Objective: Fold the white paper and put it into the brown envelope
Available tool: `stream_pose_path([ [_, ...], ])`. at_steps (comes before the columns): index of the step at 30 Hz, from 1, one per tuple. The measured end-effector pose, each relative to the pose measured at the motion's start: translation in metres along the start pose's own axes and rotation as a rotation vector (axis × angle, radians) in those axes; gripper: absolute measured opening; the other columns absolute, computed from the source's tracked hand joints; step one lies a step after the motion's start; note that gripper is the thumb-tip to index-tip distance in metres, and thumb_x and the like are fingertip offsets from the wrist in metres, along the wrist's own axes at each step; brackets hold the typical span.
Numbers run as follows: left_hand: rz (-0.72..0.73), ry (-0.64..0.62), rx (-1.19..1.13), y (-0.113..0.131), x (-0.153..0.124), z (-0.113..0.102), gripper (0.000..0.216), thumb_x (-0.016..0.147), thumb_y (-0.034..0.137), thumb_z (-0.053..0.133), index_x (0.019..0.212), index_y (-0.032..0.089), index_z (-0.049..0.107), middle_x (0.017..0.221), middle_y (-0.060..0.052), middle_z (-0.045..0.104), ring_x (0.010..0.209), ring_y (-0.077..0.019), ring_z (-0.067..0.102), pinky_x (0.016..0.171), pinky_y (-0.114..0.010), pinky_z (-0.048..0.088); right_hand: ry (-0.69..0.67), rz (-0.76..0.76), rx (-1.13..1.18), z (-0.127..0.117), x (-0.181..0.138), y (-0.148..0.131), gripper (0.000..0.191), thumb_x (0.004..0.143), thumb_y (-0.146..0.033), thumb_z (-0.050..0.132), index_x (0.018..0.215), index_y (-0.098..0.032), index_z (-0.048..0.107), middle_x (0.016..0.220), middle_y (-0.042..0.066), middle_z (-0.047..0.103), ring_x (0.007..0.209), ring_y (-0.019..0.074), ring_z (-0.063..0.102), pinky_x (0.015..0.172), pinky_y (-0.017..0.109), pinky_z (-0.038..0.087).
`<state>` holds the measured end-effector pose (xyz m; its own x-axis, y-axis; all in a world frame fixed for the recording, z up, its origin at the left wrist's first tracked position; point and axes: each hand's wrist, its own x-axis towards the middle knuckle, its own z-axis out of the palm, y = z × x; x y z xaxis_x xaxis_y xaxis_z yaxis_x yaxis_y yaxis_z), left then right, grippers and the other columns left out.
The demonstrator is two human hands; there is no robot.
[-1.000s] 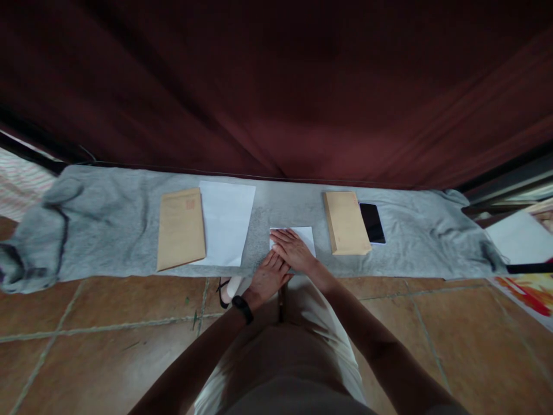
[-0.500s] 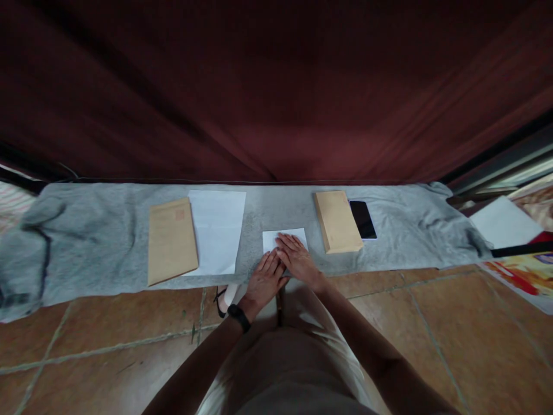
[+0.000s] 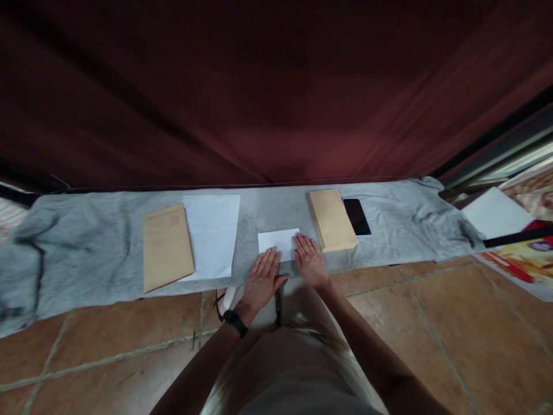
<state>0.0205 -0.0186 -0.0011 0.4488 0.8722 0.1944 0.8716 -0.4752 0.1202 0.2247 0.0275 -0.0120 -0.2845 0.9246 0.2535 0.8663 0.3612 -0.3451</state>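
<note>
A small folded white paper [image 3: 277, 241] lies on the grey cloth [image 3: 86, 253] in front of me. My left hand [image 3: 261, 280], with a black band on the wrist, lies flat and open with its fingertips on the paper's near left edge. My right hand [image 3: 310, 262] rests flat and open at the paper's right edge, fingers stretched forward. Neither hand holds anything.
A brown envelope [image 3: 166, 246] and a white sheet [image 3: 211, 233] lie to the left. A stack of brown envelopes [image 3: 330, 219] and a black phone [image 3: 356, 216] lie to the right. A dark red curtain [image 3: 276, 86] hangs behind. Tiled floor [image 3: 108, 334] lies below; papers [image 3: 496, 213] at far right.
My right hand slid off the top of the folded paper to its right edge, and my left hand moved up to its near left edge. The hands have parted.
</note>
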Motion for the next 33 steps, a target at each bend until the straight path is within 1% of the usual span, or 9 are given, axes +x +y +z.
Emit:
stream_pose_path([
  [6, -0.086, 0.040, -0.002, -0.010, -0.013, -0.002, 0.067, 0.102, 0.045, 0.042, 0.157, 0.008, 0.031, 0.159, -0.020, 0.039, 0.151, -0.0288, 0.033, 0.124, -0.050, 0.032, 0.053, 0.057, 0.006, 0.000, -0.012, 0.005, 0.050, 0.106, -0.027, 0.035, 0.153, -0.015, 0.044, 0.154, 0.013, 0.050, 0.146, 0.0268, 0.042, 0.122, 0.051, 0.031],
  [9, -0.139, 0.063, 0.001, -0.017, -0.018, -0.006, 0.064, 0.103, 0.043, 0.041, 0.155, 0.006, 0.033, 0.158, -0.021, 0.041, 0.150, -0.0302, 0.035, 0.122, -0.050, 0.034, 0.072, 0.070, 0.016, 0.002, -0.015, 0.006, 0.050, 0.105, -0.026, 0.034, 0.152, -0.014, 0.045, 0.153, 0.013, 0.051, 0.146, 0.0263, 0.042, 0.122, 0.050, 0.032],
  [11, -0.155, 0.067, -0.002, -0.016, -0.015, -0.010, 0.061, 0.103, 0.040, 0.039, 0.154, 0.006, 0.035, 0.159, -0.021, 0.040, 0.151, -0.0302, 0.033, 0.122, -0.051, 0.034, 0.075, 0.073, 0.018, 0.002, -0.016, 0.006, 0.049, 0.105, -0.025, 0.034, 0.151, -0.013, 0.046, 0.153, 0.013, 0.051, 0.145, 0.0261, 0.043, 0.122, 0.049, 0.033],
  [15, -0.107, 0.065, -0.060, 0.001, 0.012, -0.013, 0.055, 0.104, 0.032, 0.036, 0.154, 0.009, 0.035, 0.161, -0.016, 0.039, 0.153, -0.0263, 0.028, 0.124, -0.049, 0.032, 0.078, 0.089, 0.011, 0.003, -0.016, 0.005, 0.050, 0.104, -0.023, 0.034, 0.150, -0.013, 0.047, 0.152, 0.014, 0.052, 0.144, 0.0272, 0.044, 0.121, 0.050, 0.033],
  [18, -0.014, 0.049, -0.132, 0.019, 0.043, -0.003, 0.053, 0.104, 0.033, 0.035, 0.152, 0.010, 0.040, 0.158, -0.014, 0.044, 0.152, -0.0251, 0.031, 0.123, -0.047, 0.035, 0.053, 0.089, -0.005, 0.002, -0.016, 0.005, 0.052, 0.100, -0.020, 0.038, 0.150, -0.010, 0.047, 0.154, 0.015, 0.050, 0.145, 0.0282, 0.042, 0.122, 0.050, 0.032],
  [21, 0.026, 0.014, -0.155, 0.030, 0.068, 0.011, 0.054, 0.104, 0.036, 0.034, 0.150, 0.009, 0.044, 0.157, -0.015, 0.046, 0.150, -0.0265, 0.034, 0.122, -0.049, 0.036, 0.051, 0.076, -0.009, 0.003, -0.017, 0.006, 0.055, 0.098, -0.020, 0.040, 0.152, -0.011, 0.045, 0.155, 0.014, 0.048, 0.146, 0.0286, 0.041, 0.122, 0.050, 0.032],
  [24, 0.017, -0.010, -0.141, 0.030, 0.080, 0.021, 0.054, 0.104, 0.035, 0.033, 0.150, 0.010, 0.045, 0.158, -0.014, 0.044, 0.151, -0.0266, 0.033, 0.123, -0.050, 0.033, 0.101, 0.074, -0.002, 0.007, -0.016, 0.007, 0.053, 0.100, -0.021, 0.037, 0.152, -0.013, 0.045, 0.152, 0.014, 0.052, 0.143, 0.0278, 0.045, 0.122, 0.050, 0.032],
  [27, 0.004, -0.018, -0.117, 0.022, 0.085, 0.024, 0.053, 0.103, 0.030, 0.032, 0.152, 0.011, 0.042, 0.160, -0.011, 0.041, 0.152, -0.0251, 0.030, 0.124, -0.048, 0.031, 0.132, 0.087, -0.009, 0.010, -0.015, 0.007, 0.049, 0.102, -0.023, 0.037, 0.148, -0.013, 0.050, 0.149, 0.014, 0.056, 0.140, 0.0277, 0.049, 0.121, 0.049, 0.033],
  [33, 0.007, -0.005, -0.092, 0.012, 0.092, 0.023, 0.055, 0.102, 0.026, 0.032, 0.154, 0.013, 0.040, 0.159, -0.010, 0.043, 0.152, -0.0250, 0.032, 0.124, -0.048, 0.030, 0.104, 0.074, -0.008, 0.007, -0.015, 0.007, 0.046, 0.102, -0.024, 0.040, 0.145, -0.018, 0.054, 0.151, 0.010, 0.054, 0.141, 0.0274, 0.048, 0.122, 0.048, 0.033],
])
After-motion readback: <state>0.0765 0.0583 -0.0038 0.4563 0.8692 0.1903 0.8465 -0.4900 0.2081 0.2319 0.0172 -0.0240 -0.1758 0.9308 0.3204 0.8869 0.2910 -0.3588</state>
